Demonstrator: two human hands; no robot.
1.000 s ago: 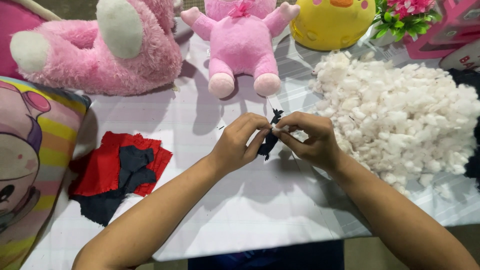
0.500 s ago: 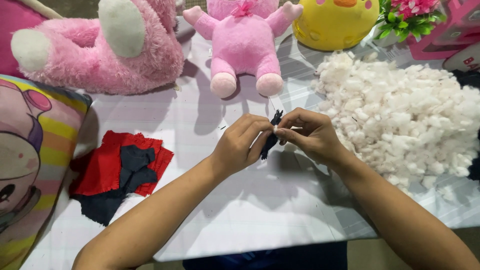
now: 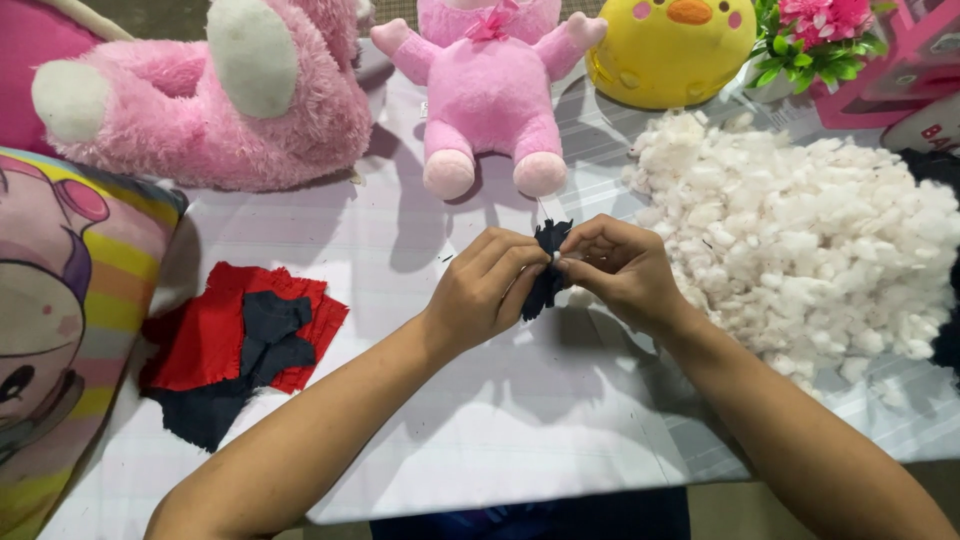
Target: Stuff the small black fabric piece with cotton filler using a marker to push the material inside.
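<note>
dark navy fabric scrap, small and crumpled, pinched between both hands just above the white striped desk, centre frame. frayed top edge sticks up past the fingertips; lower part hangs between the palms. a bit of white shows at the pinch, can't tell if it's stuffing or thread.

left to right:
- printed cartoon cushion at the far left edge
- big pink plush toy lying at the back left
- red and navy cloth pieces stacked flat on the desk, untouched
- left hand, fingers closed narrow on the scrap's left side
- small pink plush doll behind the hands
- right hand, fingers curled tight on the scrap's right side
- yellow round chick plush at the back
- heap of white fibre stuffing, just beside the right hand
- pink flowers in a pot, far right back

progress, my read: early. one scrap in hand being worked, looks unfinished; cloth stack and most of the stuffing not yet used.
</note>
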